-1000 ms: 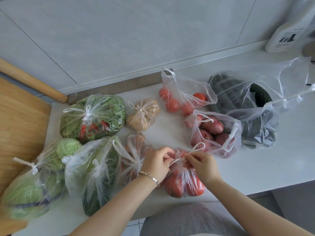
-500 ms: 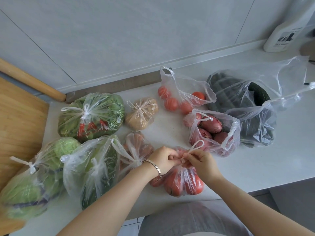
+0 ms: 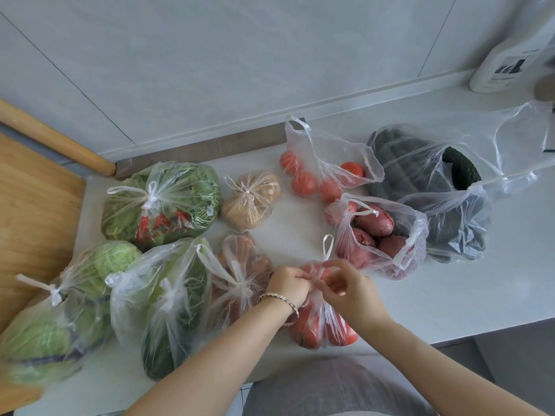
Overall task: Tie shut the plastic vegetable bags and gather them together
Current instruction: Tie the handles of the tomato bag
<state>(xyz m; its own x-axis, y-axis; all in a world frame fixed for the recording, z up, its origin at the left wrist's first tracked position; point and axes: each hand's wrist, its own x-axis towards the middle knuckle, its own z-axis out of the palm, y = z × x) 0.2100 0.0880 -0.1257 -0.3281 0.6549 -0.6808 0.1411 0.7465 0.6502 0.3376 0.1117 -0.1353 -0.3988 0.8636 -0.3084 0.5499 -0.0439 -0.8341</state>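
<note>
The tomato bag is set at the front edge of the counter, directly before the person. Its neck is pinched by the left hand and the right hand, both curled on the twisted plastic and held close together. One handle loop is seen standing up behind the fingers. Knotted bags are grouped to the left, among them a cabbage bag and a leafy greens bag. Further back on the right, three bags are seen unknotted and touching: a second bag of tomatoes, a bag of red tubers and a cucumber bag.
</note>
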